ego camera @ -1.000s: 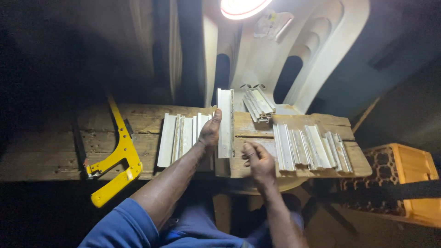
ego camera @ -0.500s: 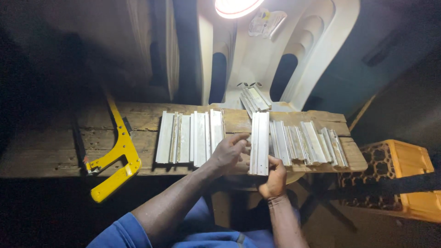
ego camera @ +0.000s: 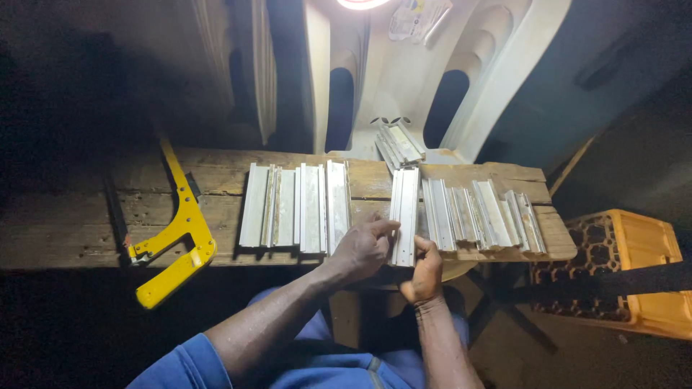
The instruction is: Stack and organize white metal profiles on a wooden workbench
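Observation:
Short white aluminium profile pieces lie side by side on a rough wooden bench (ego camera: 86,230). A left group (ego camera: 295,207) holds several pieces, and a right group (ego camera: 490,215) holds several more. Between them lies one profile piece (ego camera: 405,205). My left hand (ego camera: 364,246) touches its near left edge with the fingertips. My right hand (ego camera: 425,270) grips its near end from below at the bench's front edge.
A yellow hacksaw (ego camera: 176,230) rests on the bench's left part, its handle overhanging the front edge. A small stack of profile offcuts (ego camera: 395,144) sits on a white plastic chair (ego camera: 404,79) behind. A yellow crate (ego camera: 627,270) stands at the right.
The single piece has moved from the left group across the gap to beside the right group. Both hands came together at its near end.

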